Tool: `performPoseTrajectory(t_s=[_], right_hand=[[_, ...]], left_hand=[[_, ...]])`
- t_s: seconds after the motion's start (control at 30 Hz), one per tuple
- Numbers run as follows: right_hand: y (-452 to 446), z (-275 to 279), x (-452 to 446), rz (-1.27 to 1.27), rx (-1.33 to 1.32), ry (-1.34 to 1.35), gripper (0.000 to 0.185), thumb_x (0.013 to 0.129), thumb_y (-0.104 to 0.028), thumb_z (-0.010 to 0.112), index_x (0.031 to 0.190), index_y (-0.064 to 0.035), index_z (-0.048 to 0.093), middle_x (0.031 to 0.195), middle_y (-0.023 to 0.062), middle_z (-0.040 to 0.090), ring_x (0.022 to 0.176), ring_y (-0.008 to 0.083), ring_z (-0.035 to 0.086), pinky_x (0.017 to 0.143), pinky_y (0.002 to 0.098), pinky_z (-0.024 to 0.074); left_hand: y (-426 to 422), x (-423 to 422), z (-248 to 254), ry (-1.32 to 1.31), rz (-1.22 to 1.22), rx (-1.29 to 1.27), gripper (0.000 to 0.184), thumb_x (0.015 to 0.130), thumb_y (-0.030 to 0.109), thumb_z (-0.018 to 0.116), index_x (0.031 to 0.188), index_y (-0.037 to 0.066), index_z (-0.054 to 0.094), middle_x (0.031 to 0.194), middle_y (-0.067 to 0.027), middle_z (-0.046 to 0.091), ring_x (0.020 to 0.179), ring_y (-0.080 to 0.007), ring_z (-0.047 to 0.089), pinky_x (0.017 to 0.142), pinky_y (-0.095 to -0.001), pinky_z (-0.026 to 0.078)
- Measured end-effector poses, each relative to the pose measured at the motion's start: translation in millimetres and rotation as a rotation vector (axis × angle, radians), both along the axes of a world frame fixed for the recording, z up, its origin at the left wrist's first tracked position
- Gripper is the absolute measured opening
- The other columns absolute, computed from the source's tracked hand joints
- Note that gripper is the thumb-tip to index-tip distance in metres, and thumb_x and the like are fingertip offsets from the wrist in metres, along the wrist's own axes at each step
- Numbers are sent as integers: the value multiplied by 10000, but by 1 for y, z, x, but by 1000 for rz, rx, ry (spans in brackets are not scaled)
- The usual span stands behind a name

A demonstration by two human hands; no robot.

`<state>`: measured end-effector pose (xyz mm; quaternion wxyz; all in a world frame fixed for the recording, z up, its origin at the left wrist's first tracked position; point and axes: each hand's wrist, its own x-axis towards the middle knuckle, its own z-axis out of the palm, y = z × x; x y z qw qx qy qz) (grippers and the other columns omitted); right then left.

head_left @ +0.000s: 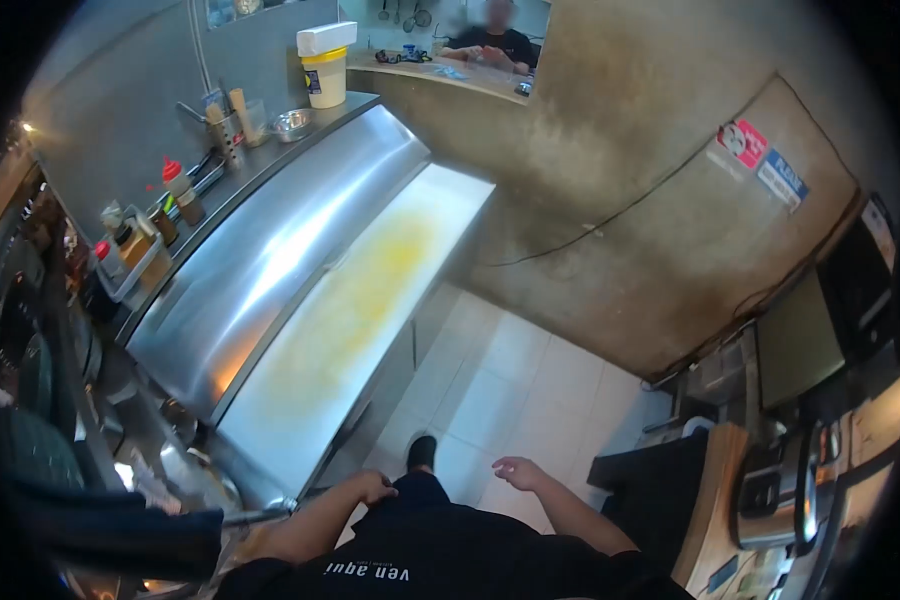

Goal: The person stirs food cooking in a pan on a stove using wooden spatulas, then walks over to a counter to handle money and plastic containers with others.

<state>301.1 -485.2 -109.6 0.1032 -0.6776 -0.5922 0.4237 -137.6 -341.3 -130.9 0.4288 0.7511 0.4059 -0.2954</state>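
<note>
The person's left hand (375,487) is hanging by the thigh, fingers curling — whether it is gripping anything, I cannot tell — while the right hand (516,472) is hovering well apart from it, fingers loosely parted and holding nothing. Nearest the left hand, the long white cutting board smeared with yellow (345,315) is lying along the front of the curved, shiny steel cover (280,245); a wide-swinging forearm could be bumping its near end. On the ledge behind, the round white tub with a yellow rim (326,85) is carrying a white oblong box (326,38), so a jolt could be toppling the pair. The brown squeeze bottle with a red cap (183,192) is standing close behind the slope, and a knock could be sending it sliding down.
</note>
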Motion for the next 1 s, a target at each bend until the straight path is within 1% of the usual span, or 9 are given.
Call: performPoseTrajectory(t_s=[0.07, 0.13, 0.2, 0.27, 0.37, 0.73, 0.87, 0.9, 1.0], right_hand=[[-3, 1, 33, -307, -264, 186, 380, 1041, -312, 751, 1359, -106, 771, 1105, 117, 797, 956, 218, 772, 913, 406, 607], [-23, -56, 95, -135, -226, -27, 317, 1002, -228, 746, 1293, -109, 782, 1173, 139, 797, 1076, 289, 767, 929, 451, 615], [-58, -139, 169, 164, 61, -279, 297, 982, -200, 742, 1260, -106, 783, 1217, 150, 797, 1132, 333, 761, 945, 475, 615], [-57, -66, 169, 168, 3, -527, 319, 1020, -300, 730, 1270, -116, 806, 1188, 153, 803, 1148, 354, 754, 968, 468, 601], [-80, -57, 168, -322, -349, -316, 358, 1035, -308, 727, 1301, -73, 770, 1313, 207, 747, 1238, 386, 714, 1035, 485, 576], [78, -41, 299, -602, -359, -165, 556, 1075, -381, 686, 1464, 15, 647, 1447, 269, 659, 1321, 462, 656, 1151, 567, 490], [263, 12, 460, -555, 233, -444, 575, 1030, -285, 746, 1508, 2, 610, 1475, 280, 641, 1371, 476, 621, 1181, 579, 471], [356, 122, 465, -636, 174, -427, 552, 968, -148, 791, 1479, -16, 627, 1476, 265, 641, 1402, 467, 594, 1177, 557, 475], [529, 285, 509, -398, 860, -578, 596, 946, -12, 719, 1529, -25, 598, 1564, 235, 596, 1502, 442, 528, 1270, 522, 406]], left_hand=[[61, 68, 55, 79, -339, 75, 460, 1014, 525, 710, 1193, 129, 862, 1242, -179, 820, 1145, -346, 786, 1020, -489, 598], [140, 136, 105, 70, -476, -2, 431, 993, 478, 696, 1185, 129, 859, 1258, -188, 811, 1212, -389, 757, 1027, -531, 593], [208, 186, 145, -163, -321, 314, 393, 967, 427, 696, 1186, 139, 850, 1280, -191, 801, 1195, -405, 758, 1025, -541, 599], [279, 233, 216, -229, -116, 483, 487, 1010, 452, 713, 1415, 182, 733, 1386, -168, 752, 1290, -393, 710, 1085, -538, 576], [376, 291, 271, -158, 47, 614, 486, 1007, 451, 730, 1408, 176, 733, 1415, -153, 727, 1321, -367, 701, 1088, -536, 576], [581, 397, 167, -246, 519, 1070, 579, 961, 415, 768, 1448, 120, 663, 1545, -174, 592, 1432, -395, 533, 1189, -565, 436], [592, 400, 139, -334, 542, 1166, 619, 908, 371, 791, 1430, 80, 628, 1525, -205, 572, 1455, -427, 469, 1219, -585, 353], [591, 401, 137, -373, 546, 1189, 601, 882, 329, 790, 1398, 65, 632, 1502, -214, 574, 1440, -438, 470, 1202, -589, 355], [594, 404, 141, -348, 549, 1204, 575, 885, 313, 789, 1381, 62, 644, 1496, -215, 574, 1438, -442, 466, 1203, -587, 351]])
